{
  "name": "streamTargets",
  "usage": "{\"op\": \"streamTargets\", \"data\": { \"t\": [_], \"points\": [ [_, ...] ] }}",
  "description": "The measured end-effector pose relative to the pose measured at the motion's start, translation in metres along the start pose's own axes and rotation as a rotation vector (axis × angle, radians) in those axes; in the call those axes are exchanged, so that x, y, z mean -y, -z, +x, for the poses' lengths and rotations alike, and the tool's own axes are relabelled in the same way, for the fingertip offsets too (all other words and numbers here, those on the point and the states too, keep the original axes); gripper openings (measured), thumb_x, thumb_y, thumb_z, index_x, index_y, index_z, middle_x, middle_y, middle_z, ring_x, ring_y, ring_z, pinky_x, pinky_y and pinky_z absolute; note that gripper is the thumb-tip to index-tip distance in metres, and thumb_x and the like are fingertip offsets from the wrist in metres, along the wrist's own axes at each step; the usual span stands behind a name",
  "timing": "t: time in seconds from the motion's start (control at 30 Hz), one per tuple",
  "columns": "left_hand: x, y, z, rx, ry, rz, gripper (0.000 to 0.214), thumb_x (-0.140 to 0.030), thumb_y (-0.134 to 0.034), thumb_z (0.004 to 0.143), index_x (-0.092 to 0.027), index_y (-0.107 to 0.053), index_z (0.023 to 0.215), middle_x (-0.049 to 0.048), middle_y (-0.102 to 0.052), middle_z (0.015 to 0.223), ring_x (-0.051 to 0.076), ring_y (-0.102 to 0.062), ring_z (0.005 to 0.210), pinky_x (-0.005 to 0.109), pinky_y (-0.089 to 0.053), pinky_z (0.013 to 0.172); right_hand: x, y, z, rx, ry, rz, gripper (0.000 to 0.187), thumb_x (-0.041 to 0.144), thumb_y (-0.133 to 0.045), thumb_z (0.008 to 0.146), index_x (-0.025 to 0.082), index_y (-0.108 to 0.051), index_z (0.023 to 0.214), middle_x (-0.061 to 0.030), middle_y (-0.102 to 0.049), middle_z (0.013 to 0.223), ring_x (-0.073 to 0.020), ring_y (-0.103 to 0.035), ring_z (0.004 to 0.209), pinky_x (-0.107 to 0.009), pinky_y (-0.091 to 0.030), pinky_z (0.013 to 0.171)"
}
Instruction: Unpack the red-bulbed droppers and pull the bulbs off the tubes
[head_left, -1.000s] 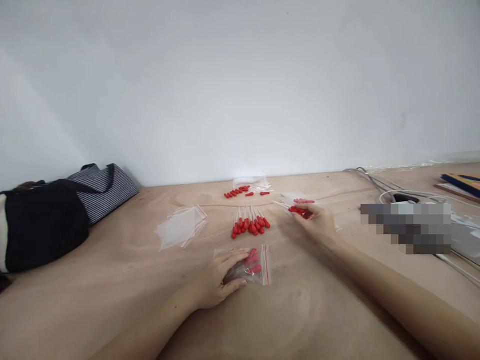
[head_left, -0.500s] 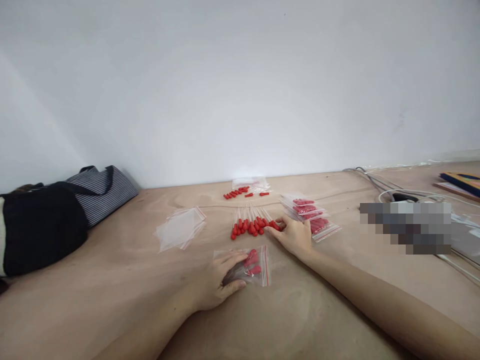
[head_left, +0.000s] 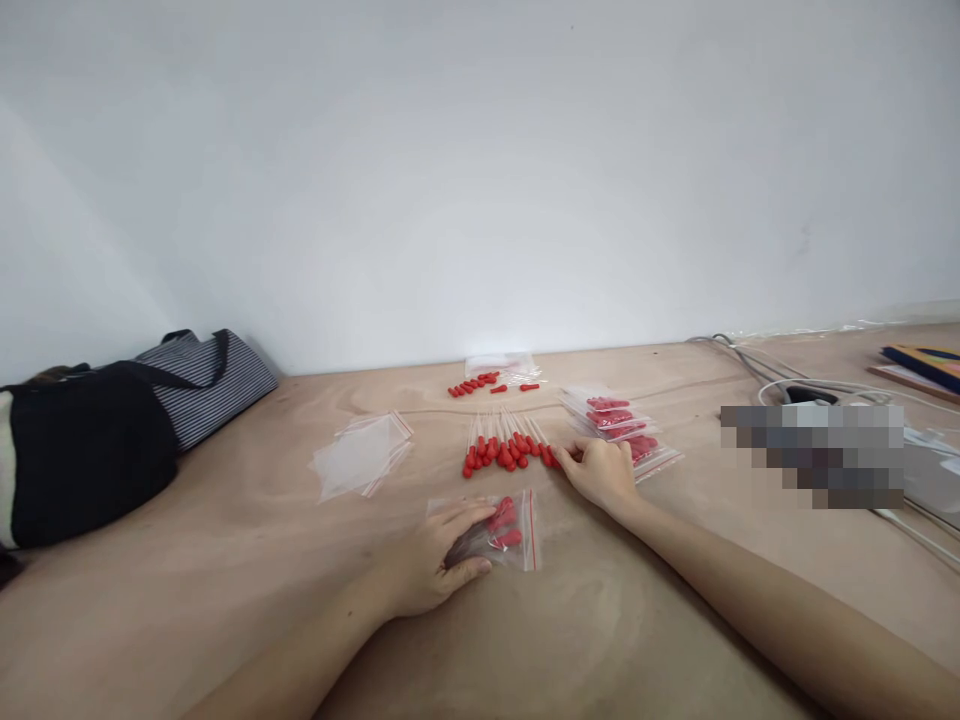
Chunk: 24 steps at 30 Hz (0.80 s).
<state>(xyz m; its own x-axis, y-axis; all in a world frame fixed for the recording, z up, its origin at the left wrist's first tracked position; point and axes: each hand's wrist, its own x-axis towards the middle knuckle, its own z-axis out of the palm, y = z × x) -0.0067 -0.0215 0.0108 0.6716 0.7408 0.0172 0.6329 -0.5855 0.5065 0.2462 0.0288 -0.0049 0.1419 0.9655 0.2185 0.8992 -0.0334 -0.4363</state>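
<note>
A clear zip-lock bag (head_left: 531, 530) with a red seal line lies close to me, with a few red-bulbed pieces inside. My left hand (head_left: 442, 555) holds it against the table, fingers across its top and thumb at the near edge. Beyond it, a row of droppers (head_left: 504, 455) fans out, red bulbs toward me and thin clear tubes pointing away. My right hand (head_left: 600, 470) is at the right end of this row, its thumb and forefinger closed at the outermost dropper's bulb. The fingertips partly cover that bulb.
Flat bags (head_left: 361, 455) lie to the left. Filled bags (head_left: 615, 418) overlap at the right, behind my right hand. Loose red bulbs (head_left: 474, 384) and another clear bag (head_left: 499, 365) are near the wall. A striped bag (head_left: 214, 385) stands far left; cables (head_left: 739, 360) run at the right.
My right hand has shifted slightly right, from over the last bulbs to the row's outer end. My left hand and the bag beneath it have stayed in place.
</note>
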Motion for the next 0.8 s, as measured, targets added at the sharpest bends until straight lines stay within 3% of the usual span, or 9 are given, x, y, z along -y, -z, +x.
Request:
{"op": "streamTargets", "data": {
  "t": [0.17,0.3,0.37,0.5,0.63,0.8],
  "points": [
    [-0.004,0.002,0.0,-0.008,0.006,-0.014,0.049,-0.038,-0.049,0.082,-0.027,-0.036,0.129,0.0051,-0.042,0.133,0.024,-0.038,0.121,0.045,-0.032,0.1,-0.002,-0.003,0.003,0.04,0.043,-0.016,0.04,0.044,-0.041,0.081,0.021,-0.061,0.055,-0.0018,-0.064,0.058,-0.0169,-0.057,0.062,-0.031,-0.028,0.069],
    [-0.006,0.003,0.0,0.006,0.021,-0.015,0.05,-0.039,-0.048,0.082,-0.026,-0.036,0.129,0.0058,-0.041,0.134,0.024,-0.038,0.122,0.045,-0.031,0.101,-0.001,-0.001,-0.002,-0.014,0.114,0.103,0.035,0.041,-0.042,0.081,0.02,-0.061,0.061,-0.0005,-0.062,0.058,-0.0148,-0.056,0.059,-0.028,-0.032,0.065],
    [-0.007,0.004,0.0,0.005,0.021,-0.018,0.05,-0.038,-0.049,0.082,-0.025,-0.037,0.128,0.0061,-0.041,0.134,0.024,-0.038,0.121,0.044,-0.031,0.101,-0.001,0.004,-0.009,-0.005,0.221,0.226,0.028,0.038,-0.045,0.08,0.02,-0.061,0.067,0.0009,-0.061,0.058,-0.0129,-0.054,0.056,-0.026,-0.034,0.063],
    [-0.006,0.004,-0.001,-0.01,0.01,-0.032,0.051,-0.038,-0.049,0.082,-0.026,-0.034,0.13,0.0058,-0.042,0.133,0.024,-0.04,0.12,0.042,-0.033,0.099,0.002,0.011,-0.03,0.176,0.55,0.394,0.018,0.033,-0.052,0.077,0.021,-0.063,0.067,0.0035,-0.059,0.058,-0.0105,-0.051,0.057,-0.028,-0.038,0.073],
    [-0.005,0.002,-0.001,-0.018,0.003,-0.047,0.056,-0.041,-0.05,0.081,-0.024,-0.031,0.13,0.0073,-0.042,0.133,0.024,-0.041,0.119,0.041,-0.034,0.098,0.01,0.01,-0.041,0.248,0.693,0.439,0.017,0.036,-0.058,0.075,0.026,-0.067,0.083,-0.0002,-0.062,0.075,-0.0135,-0.051,0.072,-0.029,-0.038,0.074],
    [-0.006,-0.004,-0.002,-0.11,0.023,-0.105,0.042,-0.036,-0.038,0.087,-0.023,-0.034,0.127,0.0063,-0.046,0.128,0.022,-0.044,0.116,0.039,-0.034,0.099,0.024,0.008,-0.043,0.294,0.767,0.365,0.029,0.039,-0.062,0.071,0.025,-0.064,0.097,-0.0026,-0.062,0.099,-0.0169,-0.048,0.083,-0.032,-0.037,0.078]
  ]
}}
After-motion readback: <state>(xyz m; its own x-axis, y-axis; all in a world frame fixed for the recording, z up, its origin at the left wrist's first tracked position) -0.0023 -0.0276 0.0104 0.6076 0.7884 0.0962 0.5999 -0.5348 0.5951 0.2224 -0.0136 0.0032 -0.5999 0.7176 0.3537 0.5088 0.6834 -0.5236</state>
